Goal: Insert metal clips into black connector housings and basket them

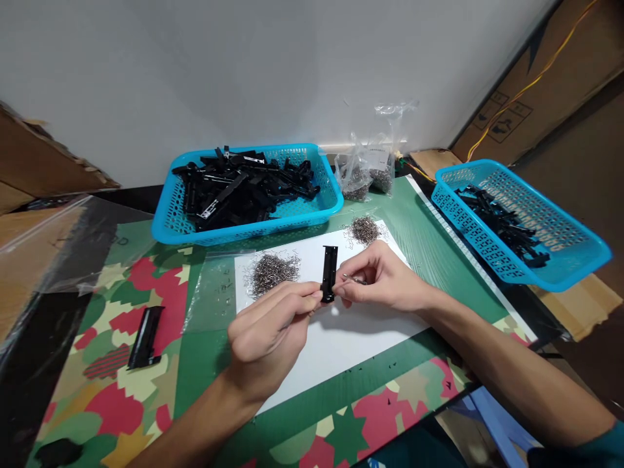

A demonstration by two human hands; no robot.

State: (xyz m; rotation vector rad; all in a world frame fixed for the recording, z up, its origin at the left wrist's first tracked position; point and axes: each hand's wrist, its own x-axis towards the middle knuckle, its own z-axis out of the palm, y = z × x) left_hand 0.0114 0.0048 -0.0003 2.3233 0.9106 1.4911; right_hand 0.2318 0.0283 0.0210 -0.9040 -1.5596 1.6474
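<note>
My left hand (275,318) pinches the lower end of a black plastic part (330,270), long and narrow with a channel along it, held upright over the white sheet (351,344). Close against its right side, my right hand (385,276) is closed with a small shiny metal piece (354,279) between thumb and fingers; its exact kind is hard to make out. Left of the hands lies a pile of tiny metal springs or clips (273,272). Behind the right hand is a smaller pile of similar metal bits (364,229).
A blue basket (244,235) full of black plastic parts stands behind; another blue basket (556,283) with black parts is at right. Clear bags (380,166) of metal bits lean near the wall. One loose black part (145,338) lies left, near a flat plastic bag (209,299).
</note>
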